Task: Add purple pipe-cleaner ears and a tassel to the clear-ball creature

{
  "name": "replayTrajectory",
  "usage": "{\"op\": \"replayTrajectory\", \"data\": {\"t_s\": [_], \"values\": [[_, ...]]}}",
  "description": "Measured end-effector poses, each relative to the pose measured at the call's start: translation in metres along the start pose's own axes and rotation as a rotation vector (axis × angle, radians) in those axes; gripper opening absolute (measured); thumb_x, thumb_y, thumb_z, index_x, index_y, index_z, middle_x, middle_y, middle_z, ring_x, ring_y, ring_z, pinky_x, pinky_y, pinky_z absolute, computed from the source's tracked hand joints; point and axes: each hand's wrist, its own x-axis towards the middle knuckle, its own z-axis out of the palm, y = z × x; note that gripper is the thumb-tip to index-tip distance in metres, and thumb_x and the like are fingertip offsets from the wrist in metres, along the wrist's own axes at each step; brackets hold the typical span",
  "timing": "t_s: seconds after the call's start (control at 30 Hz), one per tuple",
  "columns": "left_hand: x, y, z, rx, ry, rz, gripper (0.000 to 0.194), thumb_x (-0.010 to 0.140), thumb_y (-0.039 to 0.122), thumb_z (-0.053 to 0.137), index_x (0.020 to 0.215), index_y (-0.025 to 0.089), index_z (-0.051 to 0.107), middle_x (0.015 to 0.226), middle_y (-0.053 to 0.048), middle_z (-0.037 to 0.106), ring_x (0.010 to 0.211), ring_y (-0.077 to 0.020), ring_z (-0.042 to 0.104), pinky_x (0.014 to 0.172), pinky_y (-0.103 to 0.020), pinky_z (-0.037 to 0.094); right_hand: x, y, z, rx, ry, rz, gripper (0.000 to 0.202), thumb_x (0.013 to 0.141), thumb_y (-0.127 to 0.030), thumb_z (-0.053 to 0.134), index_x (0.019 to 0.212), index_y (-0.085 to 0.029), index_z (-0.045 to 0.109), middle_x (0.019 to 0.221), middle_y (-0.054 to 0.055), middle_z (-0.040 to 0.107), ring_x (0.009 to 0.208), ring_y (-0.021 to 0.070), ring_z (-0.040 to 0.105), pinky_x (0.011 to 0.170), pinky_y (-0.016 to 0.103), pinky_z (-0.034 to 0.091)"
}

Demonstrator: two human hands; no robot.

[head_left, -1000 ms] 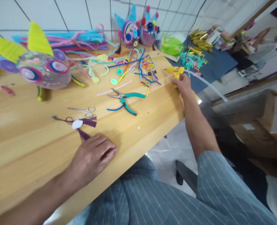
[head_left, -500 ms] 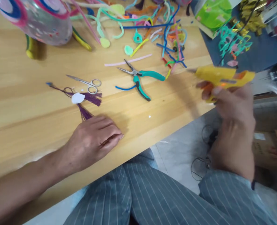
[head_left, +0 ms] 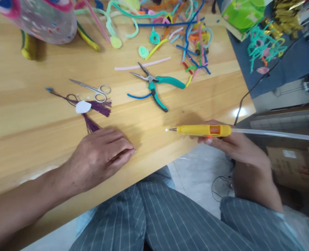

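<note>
My right hand (head_left: 229, 143) grips a yellow hot glue gun (head_left: 196, 130), a clear glue stick (head_left: 274, 134) jutting from its back. The gun's metal nozzle points left, right beside a small white dot (head_left: 166, 130) on the tabletop. My left hand (head_left: 102, 155) rests on the wood with its fingers curled and the thumb pressed to them; whatever they may hold is hidden. Just beyond it lies a purple tassel (head_left: 100, 107) with a white oval piece (head_left: 83, 107) on it. Small scissors (head_left: 93, 90) and teal-handled pliers (head_left: 151, 79) lie farther back.
Bent fuzzy wires (head_left: 188, 52) in many colours crowd the far side. A clear decorated container (head_left: 49, 24) stands at the far left, near yellow-green handles (head_left: 87, 38). The gun's black cord (head_left: 256, 82) hangs at the right, past the wooden table's edge (head_left: 154, 176).
My right hand has brought the glue gun left and toward me, turning it so that its nozzle comes to the white dot. My left hand stays almost where it was.
</note>
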Motion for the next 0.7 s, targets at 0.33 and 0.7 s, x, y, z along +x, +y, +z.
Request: {"op": "replayTrajectory", "data": {"t_s": [0.33, 0.7], "values": [[-0.001, -0.001, 0.0, 0.001, -0.001, 0.0, 0.009, 0.104, 0.015, 0.063, 0.098, 0.021, 0.066, 0.084, 0.0, 0.072, 0.076, -0.0153, 0.063, 0.071, -0.031, 0.05, 0.006, 0.01, 0.004, -0.086, -0.049, 0.067, 0.042, 0.101, -0.063, 0.06, 0.099, -0.024, 0.077, 0.097, 0.008, 0.077, 0.089, 0.0281, 0.074, 0.08, 0.042, 0.058], [0.001, 0.0, -0.001, 0.005, -0.004, 0.011, 0.011, 0.101, 0.01, 0.066, 0.098, 0.02, 0.064, 0.083, 0.0, 0.071, 0.075, -0.0157, 0.062, 0.07, -0.031, 0.048, 0.006, 0.012, 0.005, -0.115, -0.036, 0.1, 0.043, 0.1, -0.063, 0.059, 0.102, -0.024, 0.078, 0.099, 0.009, 0.078, 0.09, 0.0298, 0.075, 0.082, 0.045, 0.059]]}}
